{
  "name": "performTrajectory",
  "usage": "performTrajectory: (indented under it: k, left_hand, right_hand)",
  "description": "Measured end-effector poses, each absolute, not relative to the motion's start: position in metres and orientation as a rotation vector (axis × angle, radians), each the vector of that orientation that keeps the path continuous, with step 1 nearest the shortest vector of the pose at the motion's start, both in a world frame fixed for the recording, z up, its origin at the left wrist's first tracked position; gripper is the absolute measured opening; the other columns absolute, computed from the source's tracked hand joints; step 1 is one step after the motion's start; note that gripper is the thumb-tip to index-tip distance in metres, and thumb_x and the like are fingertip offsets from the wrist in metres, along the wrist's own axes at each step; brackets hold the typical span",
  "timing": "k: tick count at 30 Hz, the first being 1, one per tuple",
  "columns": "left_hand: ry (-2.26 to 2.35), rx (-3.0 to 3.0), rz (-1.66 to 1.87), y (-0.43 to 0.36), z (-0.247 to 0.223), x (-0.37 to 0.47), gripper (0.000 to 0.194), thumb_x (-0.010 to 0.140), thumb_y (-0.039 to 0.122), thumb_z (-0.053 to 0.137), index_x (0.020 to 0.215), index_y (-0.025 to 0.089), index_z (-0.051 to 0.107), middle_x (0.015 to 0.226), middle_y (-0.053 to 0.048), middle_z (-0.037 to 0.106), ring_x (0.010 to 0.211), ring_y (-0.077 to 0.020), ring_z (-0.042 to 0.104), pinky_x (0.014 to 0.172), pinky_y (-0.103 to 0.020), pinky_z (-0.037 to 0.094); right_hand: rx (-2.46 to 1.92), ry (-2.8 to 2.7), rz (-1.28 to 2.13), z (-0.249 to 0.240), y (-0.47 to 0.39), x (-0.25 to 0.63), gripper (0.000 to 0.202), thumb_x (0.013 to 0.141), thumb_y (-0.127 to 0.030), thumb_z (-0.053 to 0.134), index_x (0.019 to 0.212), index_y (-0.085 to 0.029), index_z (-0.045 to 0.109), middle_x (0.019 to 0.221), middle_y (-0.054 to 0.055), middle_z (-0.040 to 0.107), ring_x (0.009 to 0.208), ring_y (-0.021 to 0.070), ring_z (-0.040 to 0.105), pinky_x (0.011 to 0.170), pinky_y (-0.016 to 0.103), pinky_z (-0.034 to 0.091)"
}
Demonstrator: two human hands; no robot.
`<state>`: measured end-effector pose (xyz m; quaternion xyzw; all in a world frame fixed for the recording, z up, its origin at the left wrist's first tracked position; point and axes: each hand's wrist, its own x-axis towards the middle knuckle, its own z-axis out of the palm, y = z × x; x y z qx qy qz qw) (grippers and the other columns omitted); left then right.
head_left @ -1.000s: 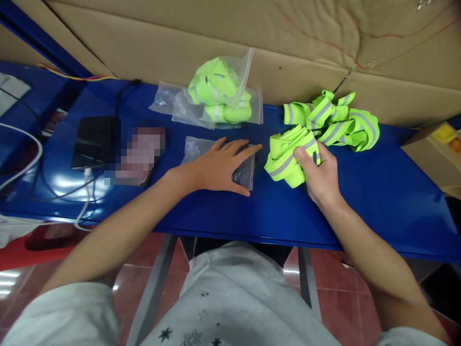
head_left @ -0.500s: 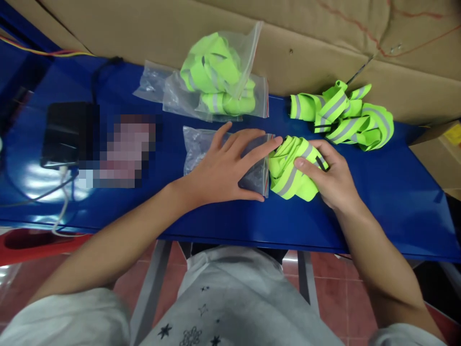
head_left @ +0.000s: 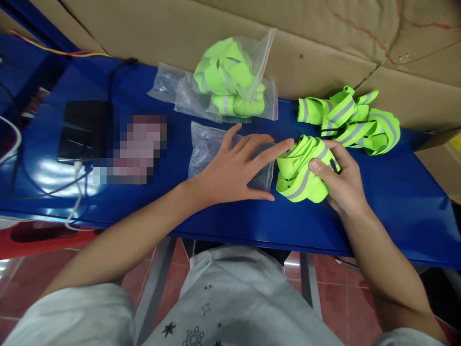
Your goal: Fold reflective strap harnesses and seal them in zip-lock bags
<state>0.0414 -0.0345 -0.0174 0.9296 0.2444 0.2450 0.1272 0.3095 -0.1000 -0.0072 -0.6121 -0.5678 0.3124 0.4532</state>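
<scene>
My right hand (head_left: 342, 178) grips a folded bundle of neon-yellow reflective strap (head_left: 302, 168) with grey stripes and black fittings. The thumb lies over its right side. My left hand (head_left: 241, 166) is spread, palm down, over a clear zip bag (head_left: 203, 144) lying flat on the blue table (head_left: 230, 223). Its index fingertip reaches the upper left edge of the bundle; whether it presses there I cannot tell. The bag's opening faces the bundle, and the hand covers much of the bag's middle.
Behind my left hand, clear bags with yellow strap (head_left: 225, 69) lie against a cardboard wall (head_left: 151, 29). Another loose heap of reflective straps (head_left: 349, 117) sits at the back right. A black box (head_left: 82, 129) with cables and a blurred-out item (head_left: 140, 149) stand on the left.
The whole view has shifted, so the scene sits slightly further right. Both hands keep nearly the same pose, with the bundle still in my right hand and the left fingers still spread.
</scene>
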Motion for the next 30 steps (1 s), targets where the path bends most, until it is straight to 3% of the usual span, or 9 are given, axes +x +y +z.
performTrajectory:
  k: [3,9,14,19,25,30]
  left_hand:
    - [0.705,2.68,0.786,-0.034,-0.02,0.043,0.112,0.08,0.085,0.068,0.168,0.025,0.032,0.152,-0.019,0.057,0.142,-0.0409,0.053,0.13,-0.064,0.014]
    - [0.698,2.637,0.788,-0.032,-0.027,0.047,0.108,0.081,0.085,0.066,0.167,0.028,0.034,0.149,-0.017,0.06,0.14,-0.0397,0.054,0.13,-0.062,0.014]
    - [0.633,2.73,0.644,-0.032,-0.026,0.043,0.119,0.074,0.081,0.078,0.169,0.027,0.029,0.158,-0.021,0.05,0.146,-0.0442,0.047,0.129,-0.069,0.012]
    - [0.669,2.822,0.577,-0.033,-0.022,0.04,0.116,0.081,0.056,0.086,0.171,0.025,0.02,0.158,-0.021,0.05,0.146,-0.0419,0.049,0.129,-0.068,0.016]
    - [0.749,2.81,0.659,-0.036,-0.022,0.043,0.115,0.084,0.062,0.082,0.17,0.023,0.017,0.157,-0.021,0.052,0.145,-0.0394,0.051,0.128,-0.066,0.022]
    - [0.72,2.842,0.711,-0.038,-0.024,0.047,0.117,0.082,0.063,0.083,0.169,0.021,0.018,0.152,-0.02,0.056,0.14,-0.0388,0.055,0.127,-0.063,0.025]
  right_hand:
    - [-1.507,-1.425,0.833,-0.01,-0.099,0.311,0.05,0.084,-0.063,0.081,0.119,-0.029,0.071,0.099,0.003,0.076,0.077,0.0222,0.073,0.066,0.036,0.062]
    - [-1.608,-1.703,0.459,-0.002,-0.107,0.299,0.049,0.081,-0.051,0.088,0.121,-0.027,0.074,0.112,0.005,0.078,0.095,0.0248,0.074,0.08,0.037,0.062]
    - [-1.6,-1.658,0.522,0.0,-0.107,0.294,0.046,0.081,-0.051,0.087,0.118,-0.026,0.074,0.109,0.004,0.078,0.091,0.0229,0.073,0.077,0.035,0.062]
    - [-1.605,-1.583,0.529,0.0,-0.102,0.302,0.05,0.078,-0.052,0.089,0.118,-0.025,0.075,0.112,0.005,0.078,0.094,0.0232,0.073,0.082,0.036,0.063]
    - [-1.493,-1.177,0.915,-0.002,-0.101,0.314,0.053,0.078,-0.058,0.087,0.121,-0.028,0.075,0.109,0.004,0.078,0.092,0.0254,0.075,0.081,0.04,0.065]
    - [-1.559,-1.439,0.962,0.001,-0.101,0.306,0.045,0.074,-0.045,0.093,0.113,-0.029,0.078,0.101,-0.001,0.078,0.085,0.019,0.071,0.075,0.031,0.059]
